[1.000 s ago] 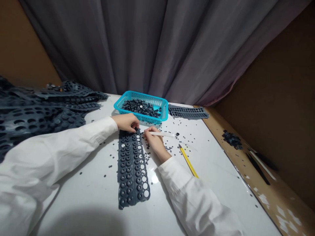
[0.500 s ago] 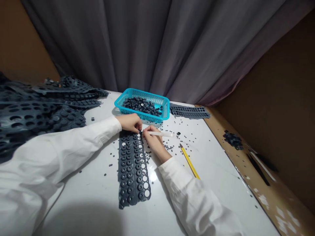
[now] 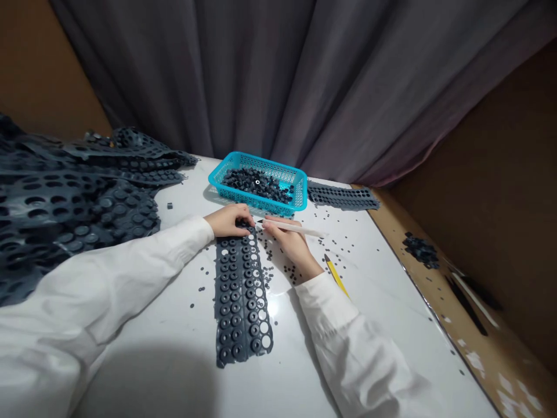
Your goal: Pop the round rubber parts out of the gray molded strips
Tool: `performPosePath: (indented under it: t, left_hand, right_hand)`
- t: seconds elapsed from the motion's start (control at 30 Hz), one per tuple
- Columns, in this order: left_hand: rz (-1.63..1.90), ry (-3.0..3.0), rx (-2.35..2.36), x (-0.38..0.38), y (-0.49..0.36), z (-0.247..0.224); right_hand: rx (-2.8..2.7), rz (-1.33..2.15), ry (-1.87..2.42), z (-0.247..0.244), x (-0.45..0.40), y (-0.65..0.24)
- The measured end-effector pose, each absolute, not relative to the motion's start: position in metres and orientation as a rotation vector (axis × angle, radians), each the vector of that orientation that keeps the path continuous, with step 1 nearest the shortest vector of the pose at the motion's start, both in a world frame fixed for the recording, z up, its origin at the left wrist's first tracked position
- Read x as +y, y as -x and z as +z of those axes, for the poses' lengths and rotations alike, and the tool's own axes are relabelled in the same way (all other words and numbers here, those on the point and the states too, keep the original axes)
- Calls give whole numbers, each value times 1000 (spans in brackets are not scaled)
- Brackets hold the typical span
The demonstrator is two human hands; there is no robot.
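A dark grey rubber sheet [image 3: 242, 302] with rows of raised rings lies lengthwise on the white table. Along its right side runs a column of open round holes, and one more hole shows near the upper left. My left hand [image 3: 230, 221] is closed on the sheet's far end, fingers curled at its edge; whether a small piece is also pinched there I cannot tell. Just right of that end, my right hand [image 3: 290, 241] grips a slim white pen-like tool [image 3: 300, 229]. The tool's dark tip points left toward my left fingers, a little apart from the sheet.
Behind my hands stands a blue basket [image 3: 301, 191] of small dark rubber pieces. A yellow dark-tipped tool [image 3: 336, 274] lies beside my right sleeve. Rubber sheets are heaped [image 3: 78, 197] at left; another strip [image 3: 343, 195] lies right of the basket. Small dark discs litter the table [image 3: 174, 342].
My right hand has drawn back to the right with the white tool, its tip leaving the sheet's edge. My left hand stays at the far end. The whole view has shifted slightly.
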State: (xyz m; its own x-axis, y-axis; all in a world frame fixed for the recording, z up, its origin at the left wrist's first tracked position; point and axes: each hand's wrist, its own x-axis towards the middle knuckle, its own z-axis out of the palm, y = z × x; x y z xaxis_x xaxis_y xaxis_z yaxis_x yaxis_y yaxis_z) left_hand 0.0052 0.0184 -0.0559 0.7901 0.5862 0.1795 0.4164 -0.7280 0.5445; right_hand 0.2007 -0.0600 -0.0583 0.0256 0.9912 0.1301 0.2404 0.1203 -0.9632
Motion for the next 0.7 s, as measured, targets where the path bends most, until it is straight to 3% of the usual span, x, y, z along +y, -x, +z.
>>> performPosePath:
  t: [0.37,0.7]
  left_hand:
    - [595,-2340,747,17,-3,-68]
    - [604,-2381,724,16,-3,-68]
  right_hand:
    - [-1787,784,1153,-68,-63,-199]
    - [-1627,635,1172,-60,-67,-198]
